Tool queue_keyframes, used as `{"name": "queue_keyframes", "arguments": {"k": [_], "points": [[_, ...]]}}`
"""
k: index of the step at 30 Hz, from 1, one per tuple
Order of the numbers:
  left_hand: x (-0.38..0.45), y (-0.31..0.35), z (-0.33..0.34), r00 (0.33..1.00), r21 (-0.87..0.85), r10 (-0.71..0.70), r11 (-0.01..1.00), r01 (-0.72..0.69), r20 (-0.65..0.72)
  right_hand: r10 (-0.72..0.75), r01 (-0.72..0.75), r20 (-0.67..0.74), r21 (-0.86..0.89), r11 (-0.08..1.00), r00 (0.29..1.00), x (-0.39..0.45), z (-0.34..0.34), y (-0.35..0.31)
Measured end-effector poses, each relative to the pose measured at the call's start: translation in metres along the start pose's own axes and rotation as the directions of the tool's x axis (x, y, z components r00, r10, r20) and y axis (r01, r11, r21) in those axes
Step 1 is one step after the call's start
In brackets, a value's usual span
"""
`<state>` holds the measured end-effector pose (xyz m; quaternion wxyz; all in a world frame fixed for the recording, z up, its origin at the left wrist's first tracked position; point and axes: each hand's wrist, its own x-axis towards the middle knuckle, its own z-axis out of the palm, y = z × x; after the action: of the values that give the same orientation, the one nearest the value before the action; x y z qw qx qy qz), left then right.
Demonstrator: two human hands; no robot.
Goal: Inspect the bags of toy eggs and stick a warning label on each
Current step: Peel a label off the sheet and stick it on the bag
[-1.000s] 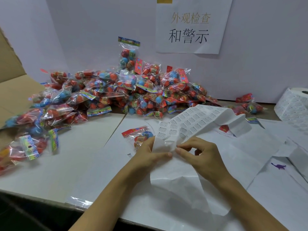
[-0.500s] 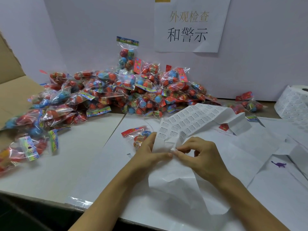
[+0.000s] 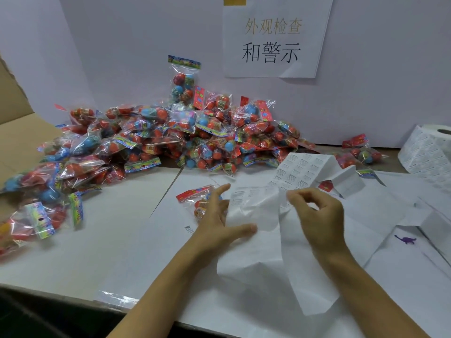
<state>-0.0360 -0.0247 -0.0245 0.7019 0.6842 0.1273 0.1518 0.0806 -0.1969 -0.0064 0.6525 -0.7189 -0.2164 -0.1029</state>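
A strip of white warning labels (image 3: 300, 169) curls across the table's middle, and its bare backing (image 3: 307, 269) trails toward me. My left hand (image 3: 217, 223) holds the strip's crumpled near end, thumb laid across it and index finger raised. My right hand (image 3: 317, 215) pinches a small white label at the strip's edge between thumb and index finger. One bag of toy eggs (image 3: 195, 200) lies flat just beyond my left hand, partly hidden by it. A big pile of bags (image 3: 183, 135) lies against the back wall.
A roll of labels (image 3: 427, 152) stands at the far right, with a few bags (image 3: 361, 152) beside it. A cardboard box (image 3: 14, 132) is at the left. A small purple dinosaur (image 3: 405, 239) lies on white sheets (image 3: 390, 276). The table's front edge (image 3: 73, 291) is close.
My hands were pinched together on the strip; now the right hand has drawn away to the right with a label, and the left hand's fingers have spread.
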Motion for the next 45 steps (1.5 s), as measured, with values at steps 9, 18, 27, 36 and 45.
{"name": "queue_keyframes", "arguments": {"k": [9, 18, 27, 36, 45], "points": [[-0.012, 0.002, 0.012, 0.967, 0.47, 0.128, 0.855, -0.22, 0.22, -0.033, 0.034, -0.05, 0.018, 0.999, 0.998, -0.002, -0.001, -0.004], [-0.008, 0.011, 0.012, 0.978, 0.209, 0.183, 0.957, -0.2, 0.096, -0.257, 0.324, 0.368, -0.133, 0.937, 0.894, -0.018, 0.011, -0.003], [-0.006, 0.009, 0.009, 0.976, 0.152, 0.19, 0.967, -0.204, 0.103, -0.087, 0.125, 0.414, -0.064, 0.99, 0.906, -0.016, 0.011, -0.003], [-0.001, 0.007, 0.008, 0.942, 0.229, 0.278, 0.945, -0.233, -0.189, -0.017, -0.001, 0.384, 0.045, 0.999, 0.923, -0.012, 0.006, -0.005], [0.005, -0.012, -0.012, 0.944, 0.782, 0.248, 0.623, 0.018, -0.219, 0.029, -0.032, 0.378, 0.002, 0.999, 0.925, -0.012, 0.01, -0.002]]}}
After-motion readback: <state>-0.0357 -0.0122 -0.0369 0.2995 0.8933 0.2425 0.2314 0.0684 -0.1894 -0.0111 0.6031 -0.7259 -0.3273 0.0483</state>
